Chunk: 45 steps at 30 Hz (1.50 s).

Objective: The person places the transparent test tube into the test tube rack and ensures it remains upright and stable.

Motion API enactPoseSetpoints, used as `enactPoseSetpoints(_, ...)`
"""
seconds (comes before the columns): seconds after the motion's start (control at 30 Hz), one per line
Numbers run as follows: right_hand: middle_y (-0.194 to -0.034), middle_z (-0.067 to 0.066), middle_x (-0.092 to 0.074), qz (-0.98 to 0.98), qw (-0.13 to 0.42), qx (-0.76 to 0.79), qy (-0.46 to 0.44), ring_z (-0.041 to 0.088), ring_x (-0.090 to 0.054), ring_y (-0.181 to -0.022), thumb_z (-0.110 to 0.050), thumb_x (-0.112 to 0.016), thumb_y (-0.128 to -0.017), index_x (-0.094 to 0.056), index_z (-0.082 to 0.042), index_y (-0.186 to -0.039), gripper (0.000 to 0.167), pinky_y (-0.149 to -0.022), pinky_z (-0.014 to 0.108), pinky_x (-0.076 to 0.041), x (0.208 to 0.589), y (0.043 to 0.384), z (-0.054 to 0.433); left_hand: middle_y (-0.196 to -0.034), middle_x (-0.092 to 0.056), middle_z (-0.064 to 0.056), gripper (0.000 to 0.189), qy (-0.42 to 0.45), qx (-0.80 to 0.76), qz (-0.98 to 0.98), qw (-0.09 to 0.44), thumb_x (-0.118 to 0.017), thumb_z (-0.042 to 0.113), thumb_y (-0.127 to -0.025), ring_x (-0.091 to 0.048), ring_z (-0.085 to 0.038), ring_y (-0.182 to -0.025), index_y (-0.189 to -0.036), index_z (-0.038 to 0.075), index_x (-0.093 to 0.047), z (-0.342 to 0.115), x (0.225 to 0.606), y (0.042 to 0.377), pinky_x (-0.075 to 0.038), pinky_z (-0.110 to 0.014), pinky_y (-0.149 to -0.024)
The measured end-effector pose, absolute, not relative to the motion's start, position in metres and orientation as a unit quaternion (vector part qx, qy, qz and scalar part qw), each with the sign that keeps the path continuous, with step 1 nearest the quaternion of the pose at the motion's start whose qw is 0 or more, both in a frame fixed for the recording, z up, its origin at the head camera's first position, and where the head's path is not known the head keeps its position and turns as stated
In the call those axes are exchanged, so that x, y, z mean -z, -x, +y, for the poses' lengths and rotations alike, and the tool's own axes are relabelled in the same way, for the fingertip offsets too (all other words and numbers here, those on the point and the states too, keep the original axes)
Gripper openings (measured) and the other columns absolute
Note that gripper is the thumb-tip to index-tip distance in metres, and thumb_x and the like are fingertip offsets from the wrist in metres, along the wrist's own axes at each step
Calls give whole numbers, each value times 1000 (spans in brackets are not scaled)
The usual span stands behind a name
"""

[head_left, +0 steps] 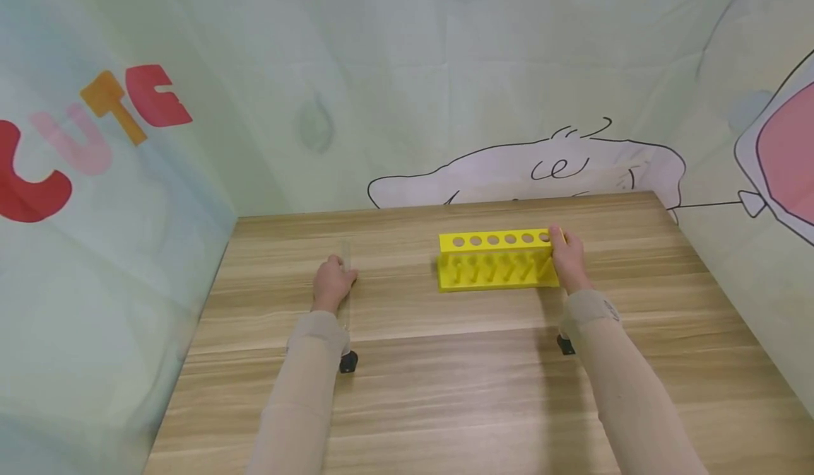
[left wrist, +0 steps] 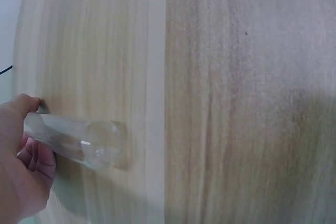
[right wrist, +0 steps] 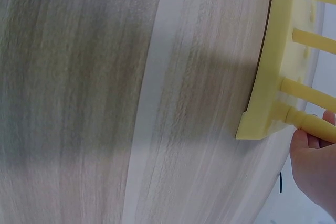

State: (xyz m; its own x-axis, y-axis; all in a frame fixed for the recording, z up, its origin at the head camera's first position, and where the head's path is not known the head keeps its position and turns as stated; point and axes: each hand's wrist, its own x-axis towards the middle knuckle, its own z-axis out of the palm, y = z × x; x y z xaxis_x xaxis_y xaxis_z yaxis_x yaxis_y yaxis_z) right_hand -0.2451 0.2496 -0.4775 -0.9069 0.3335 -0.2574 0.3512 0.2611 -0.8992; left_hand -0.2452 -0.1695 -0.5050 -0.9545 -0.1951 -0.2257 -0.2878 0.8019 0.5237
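My left hand (head_left: 332, 283) is at the left of the table, thumb and fingers around a clear test tube (left wrist: 73, 137). In the left wrist view the tube's rounded end points away from the hand, close over the wood. Toward the right stands a yellow test tube rack (head_left: 499, 284), upright, a row of round holes along its top and pegs on its base. My right hand (head_left: 570, 259) grips the rack's right end. There, the right wrist view shows fingers (right wrist: 300, 142) at a yellow end post (right wrist: 310, 124).
The wood-grain table (head_left: 407, 390) carries a pale strip across its surface. Behind it hangs a printed cloth backdrop (head_left: 381, 72), meeting the table's back edge. Another stretch of cloth with coloured letters borders the left side. Small black pieces (head_left: 348, 362) sit under the wrists.
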Motion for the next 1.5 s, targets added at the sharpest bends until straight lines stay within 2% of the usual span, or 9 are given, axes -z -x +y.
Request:
enactPoseSetpoints(0.17,-129,18,-38,791,6,571,-221,27,-35,-113,-50,-27,-91,-43,1,-117,60,-101,39,-30,478,246,248,-101,-55,-19,39,128,-294,944,83,-53,24,-83,-50,-27,-82,-112,-1,-44,-172,506,245,-45,-36,-71)
enactPoseSetpoints(0.3,-125,17,-40,792,0,570,-221,25,-36,-108,-51,-28,-91,-43,1,-115,59,-97,37,-32,477,245,247,-86,-53,-15,31,118,-306,941,77,-53,23,-80,-48,-24,-72,-100,0,-45,-177,509,246,-42,-30,-59)
enactPoseSetpoints(0.5,-127,20,-39,792,1,571,-215,27,-35,-111,-48,-28,-92,-43,2,-115,57,-100,39,-30,476,244,248,-76,-48,-12,25,103,-312,942,67,-54,22,-76,-45,-23,-66,-88,2,-44,-180,509,245,-37,-27,-52)
enactPoseSetpoints(0.73,-131,20,-36,793,12,570,-216,28,-33,-115,-51,-27,-91,-40,2,-123,63,-105,41,-27,477,245,250,-77,-52,-8,29,89,-290,950,77,-54,25,-78,-45,-17,-61,-95,4,-45,-180,503,244,-35,-21,-46)
enactPoseSetpoints(0.9,-134,20,-34,793,19,570,-215,29,-32,-118,-51,-27,-91,-38,1,-126,64,-106,42,-26,479,245,252,-80,-56,-11,34,77,-286,953,70,-57,26,-76,-48,-18,-62,-99,3,-46,-181,501,245,-36,-21,-47)
enactPoseSetpoints(1.2,-131,18,-37,793,16,568,-218,27,-34,-114,-56,-27,-88,-41,0,-119,66,-104,41,-28,480,245,250,-71,-53,-6,29,67,-305,949,47,-55,25,-74,-46,-18,-60,-93,4,-47,-180,496,245,-35,-22,-47)
enactPoseSetpoints(1.5,-131,16,-37,794,17,568,-217,26,-33,-115,-58,-26,-87,-41,-1,-120,67,-103,40,-28,480,245,251,-75,-54,-8,27,62,-332,940,48,-53,26,-79,-47,-18,-62,-95,4,-48,-177,489,241,-38,-22,-48)
